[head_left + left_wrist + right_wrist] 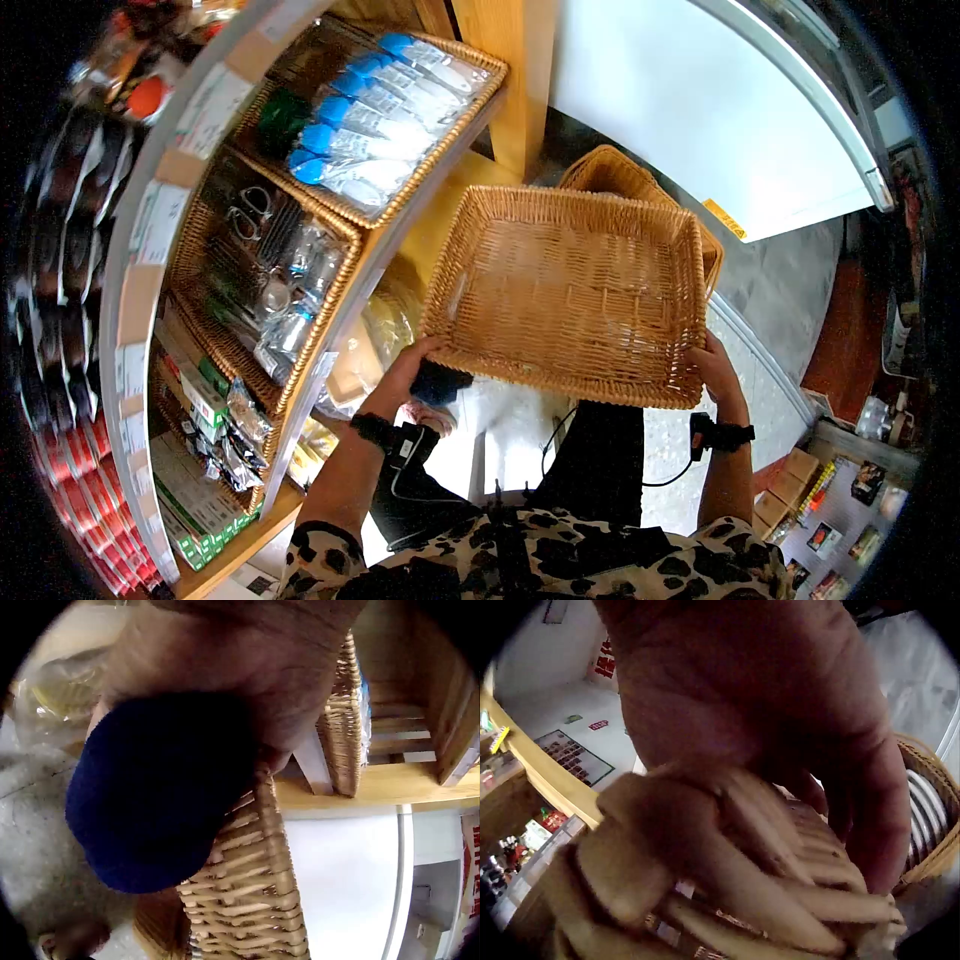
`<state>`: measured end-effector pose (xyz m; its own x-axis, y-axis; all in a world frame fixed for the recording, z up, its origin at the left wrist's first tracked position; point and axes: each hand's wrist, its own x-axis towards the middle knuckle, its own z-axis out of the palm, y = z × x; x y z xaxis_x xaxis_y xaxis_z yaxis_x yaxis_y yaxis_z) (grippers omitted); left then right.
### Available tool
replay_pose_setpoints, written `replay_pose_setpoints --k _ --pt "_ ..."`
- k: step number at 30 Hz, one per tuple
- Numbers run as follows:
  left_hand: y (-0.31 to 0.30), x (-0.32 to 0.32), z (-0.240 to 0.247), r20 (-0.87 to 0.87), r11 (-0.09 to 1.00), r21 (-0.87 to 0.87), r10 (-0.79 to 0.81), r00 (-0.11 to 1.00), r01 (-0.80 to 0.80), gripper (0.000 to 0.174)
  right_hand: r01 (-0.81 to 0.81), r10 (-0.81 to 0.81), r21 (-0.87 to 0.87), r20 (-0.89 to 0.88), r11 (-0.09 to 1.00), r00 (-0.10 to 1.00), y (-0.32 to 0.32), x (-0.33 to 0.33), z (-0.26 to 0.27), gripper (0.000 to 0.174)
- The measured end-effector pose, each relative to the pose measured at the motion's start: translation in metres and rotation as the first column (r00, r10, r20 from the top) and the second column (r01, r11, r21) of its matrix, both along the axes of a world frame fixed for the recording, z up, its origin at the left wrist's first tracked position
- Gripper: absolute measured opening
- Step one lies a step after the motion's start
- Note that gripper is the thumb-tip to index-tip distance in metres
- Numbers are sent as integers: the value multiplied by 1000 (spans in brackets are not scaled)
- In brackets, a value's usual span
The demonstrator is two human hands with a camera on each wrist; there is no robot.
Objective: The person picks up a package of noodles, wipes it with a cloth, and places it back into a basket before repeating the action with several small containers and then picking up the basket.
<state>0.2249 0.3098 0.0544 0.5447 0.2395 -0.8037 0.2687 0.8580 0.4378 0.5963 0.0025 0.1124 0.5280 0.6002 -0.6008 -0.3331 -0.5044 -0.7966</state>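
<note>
A shallow rectangular wicker basket (570,270) is held in front of the body, and its inside shows no goods. My left hand (402,372) grips the near left corner by the rim. On the opposite side, my right hand (718,372) grips the near right corner, its fingers curled over the woven edge (705,847) in the right wrist view. A rounded dark blue cloth-like thing (161,791) covers part of the left palm in the left wrist view; whether that hand holds it, I cannot tell.
Shelves at left bear wicker baskets of blue-capped packets (385,110) and metal utensils (290,285). Beyond the held basket, another wicker basket (605,170) stands on the floor beside a large white panel (700,110). A display shelf (840,520) stands at lower right.
</note>
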Motion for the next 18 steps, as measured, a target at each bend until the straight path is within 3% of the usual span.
replay_pose_setpoints --k 3,5,8,9,11,12,13,15,16,17,18 --pt "9 23 12 -32 999 7 37 999 -36 48 -23 23 10 -4 1000 1000 9 13 -15 47" --pt "5 39 2 -28 973 44 228 973 -227 49 23 -23 15 -26 1000 999 21 13 -12 46" --pt "8 38 0 -105 985 44 172 979 -168 48 90 -88 60 -33 994 996 36 9 1 39" --pt "5 41 2 -106 973 58 230 967 -225 48 132 -128 55 -62 990 990 40 7 4 40" --pt "1 50 12 -92 937 93 346 934 -338 48 20 -17 60 -53 998 998 34 14 -2 47" --pt "-2 53 28 -92 956 100 283 955 -274 50 -45 44 16 13 999 999 24 16 -23 50" --pt "-8 57 36 -113 958 100 281 953 -270 51 13 -10 144 -21 989 1000 34 10 -11 52" --pt "-17 63 37 -148 960 110 273 950 -259 52 -81 81 25 -10 996 997 36 12 -20 58" --pt "-20 69 36 -216 958 154 270 939 -240 54 137 -84 213 -238 968 968 52 4 -4 62" --pt "-23 73 35 -211 954 143 289 934 -264 57 43 -21 171 -129 984 991 55 3 -11 66" --pt "-23 71 30 -173 952 114 301 938 -285 58 43 -19 182 -128 982 992 59 0 -21 66"
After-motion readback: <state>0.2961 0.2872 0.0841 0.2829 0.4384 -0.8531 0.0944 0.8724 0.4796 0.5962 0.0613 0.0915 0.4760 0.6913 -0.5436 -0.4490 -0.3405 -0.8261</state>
